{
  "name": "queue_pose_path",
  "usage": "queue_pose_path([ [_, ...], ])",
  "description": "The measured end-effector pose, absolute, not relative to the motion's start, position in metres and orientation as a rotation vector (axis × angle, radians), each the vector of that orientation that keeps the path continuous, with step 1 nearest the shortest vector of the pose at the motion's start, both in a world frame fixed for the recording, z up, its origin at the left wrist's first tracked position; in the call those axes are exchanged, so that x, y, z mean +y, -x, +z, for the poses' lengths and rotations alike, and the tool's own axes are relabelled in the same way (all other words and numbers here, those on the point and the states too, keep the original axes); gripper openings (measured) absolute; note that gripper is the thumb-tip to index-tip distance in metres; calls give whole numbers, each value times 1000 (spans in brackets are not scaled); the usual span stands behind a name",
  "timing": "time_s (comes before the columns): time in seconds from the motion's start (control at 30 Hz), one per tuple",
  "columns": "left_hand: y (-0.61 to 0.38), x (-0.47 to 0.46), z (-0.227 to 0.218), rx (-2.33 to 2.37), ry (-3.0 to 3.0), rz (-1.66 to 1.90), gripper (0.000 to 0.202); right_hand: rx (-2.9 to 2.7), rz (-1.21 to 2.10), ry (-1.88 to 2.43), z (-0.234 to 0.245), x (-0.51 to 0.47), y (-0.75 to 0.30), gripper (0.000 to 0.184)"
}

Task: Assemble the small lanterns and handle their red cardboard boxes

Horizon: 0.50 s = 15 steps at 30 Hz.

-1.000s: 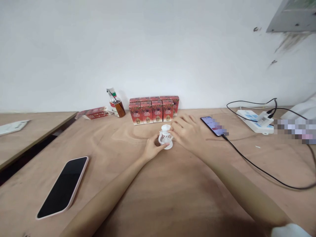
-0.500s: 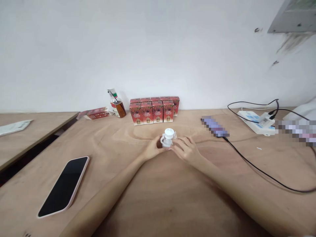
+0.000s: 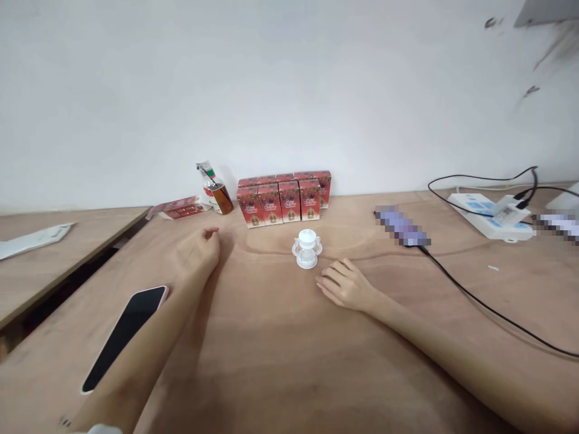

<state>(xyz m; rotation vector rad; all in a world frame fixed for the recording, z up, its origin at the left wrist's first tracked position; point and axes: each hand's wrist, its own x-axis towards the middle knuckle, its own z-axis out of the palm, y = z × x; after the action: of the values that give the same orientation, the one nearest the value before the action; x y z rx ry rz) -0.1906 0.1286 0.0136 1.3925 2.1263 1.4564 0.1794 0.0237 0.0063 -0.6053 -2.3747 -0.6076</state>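
A small white lantern [image 3: 307,249] with a clear middle and a handle stands upright on the wooden table, touched by neither hand. Just to its right and nearer, my right hand [image 3: 344,284] rests on the tabletop, open and empty, its fingers stretched out side by side. My left hand [image 3: 198,256] is over the left part of the table, between the lantern and the black phone [image 3: 129,328]. Motion blur smears its fingers. My left forearm covers part of that phone.
Red printed boxes [image 3: 278,202] stand in two rows near the wall. Left of them are a bottle of brown liquid [image 3: 219,196] and flat red cartons [image 3: 183,208]. On the right lie a second phone [image 3: 402,226], its black cable [image 3: 479,307] and a white power strip [image 3: 491,220].
Both hands have let go of the lantern, which now stands on the table. My left hand has moved away to the left; my right hand stays close by, slightly lower.
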Motion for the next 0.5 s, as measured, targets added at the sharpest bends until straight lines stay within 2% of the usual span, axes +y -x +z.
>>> queue_pose_path([
  [0.1,217,140,24,2536,-1702,907,36,-2401,-535,579,5,24,-178,19],
  [0.23,243,165,29,2673,-1991,595,49,-2348,-356,654,6,24,-177,18],
  [0.37,259,202,37,2572,-2356,343,44,-2323,-310,672,7,24,-177,15],
  [0.5,263,233,64,2461,-2427,119,32,-2317,-281,695,6,25,-176,15],
])
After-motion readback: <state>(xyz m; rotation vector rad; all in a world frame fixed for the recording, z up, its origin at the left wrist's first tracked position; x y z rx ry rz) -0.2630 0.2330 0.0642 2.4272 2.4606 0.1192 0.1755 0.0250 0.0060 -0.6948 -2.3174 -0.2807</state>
